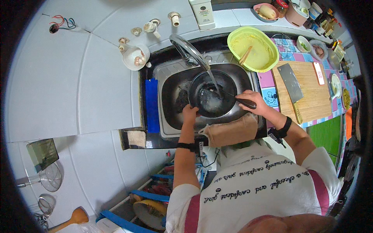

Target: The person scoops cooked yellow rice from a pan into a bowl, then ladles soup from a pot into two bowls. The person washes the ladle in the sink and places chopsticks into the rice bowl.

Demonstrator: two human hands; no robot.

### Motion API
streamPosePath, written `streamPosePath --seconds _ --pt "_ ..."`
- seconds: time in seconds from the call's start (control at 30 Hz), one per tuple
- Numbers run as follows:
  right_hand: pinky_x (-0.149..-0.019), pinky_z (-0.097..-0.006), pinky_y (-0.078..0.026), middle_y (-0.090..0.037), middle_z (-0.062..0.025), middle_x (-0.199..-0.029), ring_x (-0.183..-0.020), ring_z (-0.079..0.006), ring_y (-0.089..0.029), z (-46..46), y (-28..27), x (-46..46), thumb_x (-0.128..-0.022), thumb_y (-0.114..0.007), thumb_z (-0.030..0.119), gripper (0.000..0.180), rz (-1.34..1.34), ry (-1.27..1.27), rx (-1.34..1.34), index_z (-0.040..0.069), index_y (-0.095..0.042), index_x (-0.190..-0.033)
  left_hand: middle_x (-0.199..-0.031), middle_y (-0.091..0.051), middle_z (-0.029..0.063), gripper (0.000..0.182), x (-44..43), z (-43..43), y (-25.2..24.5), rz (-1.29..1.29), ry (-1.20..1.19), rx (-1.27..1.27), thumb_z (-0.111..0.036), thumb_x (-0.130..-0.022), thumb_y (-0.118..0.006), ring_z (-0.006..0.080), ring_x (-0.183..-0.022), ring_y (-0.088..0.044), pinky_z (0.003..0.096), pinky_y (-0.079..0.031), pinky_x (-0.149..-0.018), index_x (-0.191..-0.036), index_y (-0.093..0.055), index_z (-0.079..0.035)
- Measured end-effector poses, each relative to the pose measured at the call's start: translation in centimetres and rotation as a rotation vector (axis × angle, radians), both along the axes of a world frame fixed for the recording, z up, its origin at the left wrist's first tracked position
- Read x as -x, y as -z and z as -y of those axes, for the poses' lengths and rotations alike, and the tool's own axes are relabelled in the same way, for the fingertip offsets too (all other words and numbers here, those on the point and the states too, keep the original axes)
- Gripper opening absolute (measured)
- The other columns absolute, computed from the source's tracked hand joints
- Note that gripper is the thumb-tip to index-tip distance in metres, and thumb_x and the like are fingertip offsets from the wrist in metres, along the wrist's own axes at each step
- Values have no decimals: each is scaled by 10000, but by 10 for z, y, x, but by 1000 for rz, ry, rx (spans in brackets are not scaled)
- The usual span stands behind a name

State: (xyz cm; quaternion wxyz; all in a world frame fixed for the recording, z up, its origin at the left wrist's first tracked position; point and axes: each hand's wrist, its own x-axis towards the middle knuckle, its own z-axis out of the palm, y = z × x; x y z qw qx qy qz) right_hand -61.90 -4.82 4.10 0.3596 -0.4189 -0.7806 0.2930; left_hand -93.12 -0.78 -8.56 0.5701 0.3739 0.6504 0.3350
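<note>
A round black pan (201,100) sits tilted in the steel sink (172,116), with cloudy water pooled inside it. My left hand (190,113) grips the pan's near left rim. My right hand (253,100) is closed around a thick black handle (246,103) at the pan's right rim. The handle's thin stem runs over the rim into the pan, like that of a cooking turner; its far end is hard to make out in the dark pan. From the curved chrome faucet (192,49) a stream of water (213,80) falls into the pan.
A green basin (233,40) with chopsticks (246,55) stands behind the sink's right corner. A cleaver (291,83) lies on the wooden cutting board (317,102) at right. A brown cloth (233,131) hangs over the sink's front edge. A white wall-mounted bowl (132,65) holds garlic.
</note>
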Motion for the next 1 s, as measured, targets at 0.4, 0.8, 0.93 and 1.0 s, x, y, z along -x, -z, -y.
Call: streamPosePath --seconds 0.4,0.8,0.93,1.0 --pt "-654 -338 -461 -572 -126 -798 -726 -297 -556 2 10 -5 -641 -667 70 307 -42 0 -42 43 -588 -937 -680 -529 94 98 -19 6 -26 65 -88 -34 20 -659 -551 180 -465 -523 320 -480 -411 -744 -503 31" --pt "-618 -338 -455 -556 -125 -782 -709 -286 -551 0 10 -14 -641 -664 68 301 -7 6 -29 46 -591 -932 -693 -546 84 204 -21 3 -5 -7 -44 81 -16 -637 -571 185 -555 -539 309 -468 -422 -829 -534 43" --pt "-631 -331 -462 -557 -124 -792 -726 -290 -557 2 14 -17 -640 -669 72 312 -2 1 -45 50 -588 -940 -691 -548 93 161 -30 5 -2 -24 5 -6 -13 -655 -566 185 -520 -537 313 -474 -418 -804 -526 35" --pt "-651 -331 -465 -559 -121 -814 -750 -296 -559 1 17 -18 -637 -667 78 325 25 -18 -39 56 -588 -952 -694 -549 99 149 -35 -3 -5 -16 55 -26 -19 -667 -570 185 -526 -544 318 -483 -422 -797 -524 35"
